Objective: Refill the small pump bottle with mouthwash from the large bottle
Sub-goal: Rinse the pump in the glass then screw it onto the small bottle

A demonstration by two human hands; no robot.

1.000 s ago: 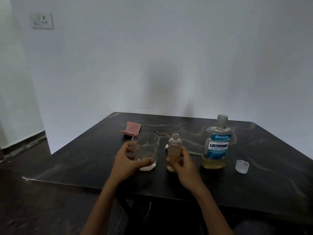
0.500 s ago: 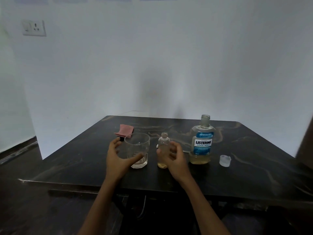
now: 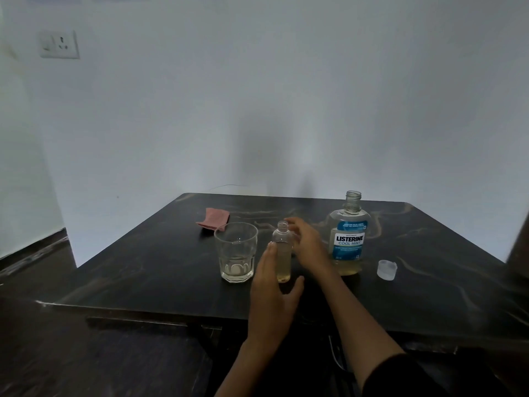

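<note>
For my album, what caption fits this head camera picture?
Open hands flank uncapped small bottle beside Listerine.

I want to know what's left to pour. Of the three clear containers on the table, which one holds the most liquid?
The large Listerine bottle: its yellowish pool is widest and deepest. The small bottle and glass tumbler hold less.

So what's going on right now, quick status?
Both hands open, left and right flanking small bottle, neither gripping. Bottle uncapped, upright. Listerine open. Glass close beside.
</note>
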